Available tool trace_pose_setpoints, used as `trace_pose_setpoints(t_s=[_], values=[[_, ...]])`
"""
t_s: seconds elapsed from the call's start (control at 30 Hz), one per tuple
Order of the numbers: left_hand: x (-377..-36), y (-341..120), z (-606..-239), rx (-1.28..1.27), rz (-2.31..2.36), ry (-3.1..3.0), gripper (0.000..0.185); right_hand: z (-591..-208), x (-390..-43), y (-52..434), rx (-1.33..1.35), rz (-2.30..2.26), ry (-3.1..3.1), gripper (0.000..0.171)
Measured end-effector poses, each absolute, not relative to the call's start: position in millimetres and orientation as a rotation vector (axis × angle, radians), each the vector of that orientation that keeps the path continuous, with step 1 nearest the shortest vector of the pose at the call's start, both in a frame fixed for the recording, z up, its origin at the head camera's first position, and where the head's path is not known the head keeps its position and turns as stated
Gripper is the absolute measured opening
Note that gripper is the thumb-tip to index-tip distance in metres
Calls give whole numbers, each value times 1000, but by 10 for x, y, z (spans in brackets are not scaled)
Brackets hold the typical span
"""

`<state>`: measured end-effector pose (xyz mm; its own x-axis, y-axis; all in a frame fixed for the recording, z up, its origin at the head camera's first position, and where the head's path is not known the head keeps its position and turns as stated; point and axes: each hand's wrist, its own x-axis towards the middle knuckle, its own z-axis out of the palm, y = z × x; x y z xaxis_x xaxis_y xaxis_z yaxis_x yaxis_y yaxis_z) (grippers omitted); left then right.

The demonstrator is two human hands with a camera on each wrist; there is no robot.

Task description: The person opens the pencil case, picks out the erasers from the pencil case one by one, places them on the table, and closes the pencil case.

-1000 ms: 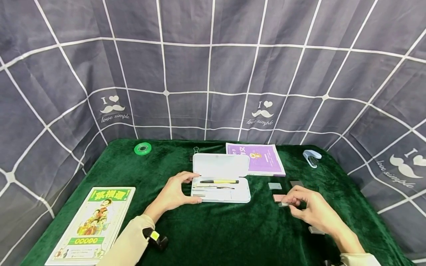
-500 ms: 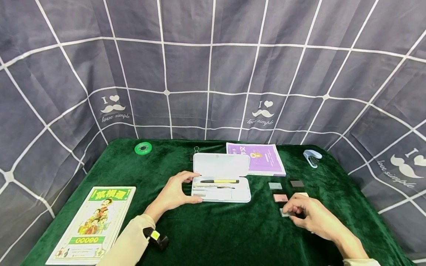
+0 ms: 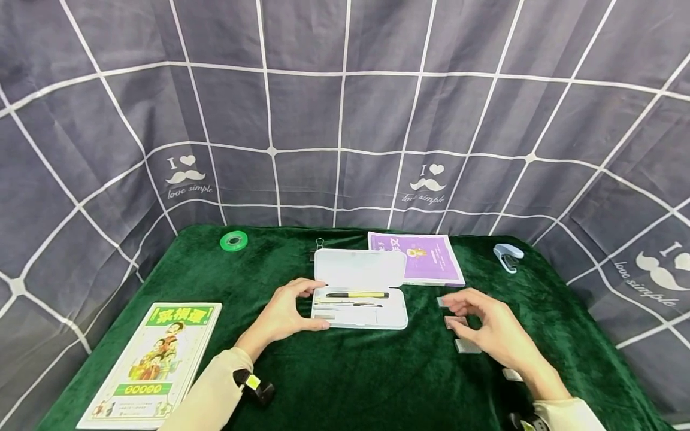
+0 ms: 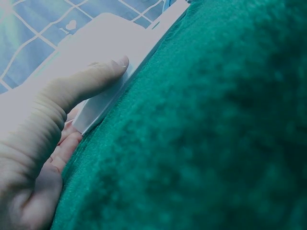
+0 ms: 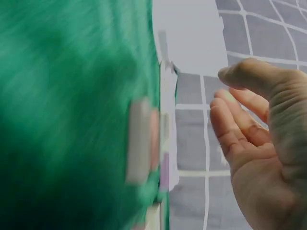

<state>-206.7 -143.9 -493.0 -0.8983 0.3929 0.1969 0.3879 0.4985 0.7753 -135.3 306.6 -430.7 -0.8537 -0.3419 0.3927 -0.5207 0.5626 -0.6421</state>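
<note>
My left hand (image 3: 284,314) grips the left end of the open white pencil case (image 3: 359,290), thumb and fingers curled round its edge. My right hand (image 3: 487,328) hovers, fingers loosely spread and apparently empty, over small erasers (image 3: 466,346) on the green cloth (image 3: 356,377).

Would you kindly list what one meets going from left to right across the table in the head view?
Comic book → green tape roll → left hand → open pencil case → purple booklet → right hand → stapler.
</note>
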Motion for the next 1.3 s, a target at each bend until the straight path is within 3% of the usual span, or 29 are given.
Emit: trace_pose_setpoints(t_s=[0.63,1.0,1.3], values=[[-2080,-1435,-4938,718,1392,2724,84,-4128,-1969,1724,1089,1378,-2407,36],[-2083,-1458,-4941,743,1396,2721,81,-4299,-2111,1124,1232,1251,-2528,29],[-2074,-1454,-4919,760,1383,2728,82,-4391,-2083,934,1335,985,-2685,23]])
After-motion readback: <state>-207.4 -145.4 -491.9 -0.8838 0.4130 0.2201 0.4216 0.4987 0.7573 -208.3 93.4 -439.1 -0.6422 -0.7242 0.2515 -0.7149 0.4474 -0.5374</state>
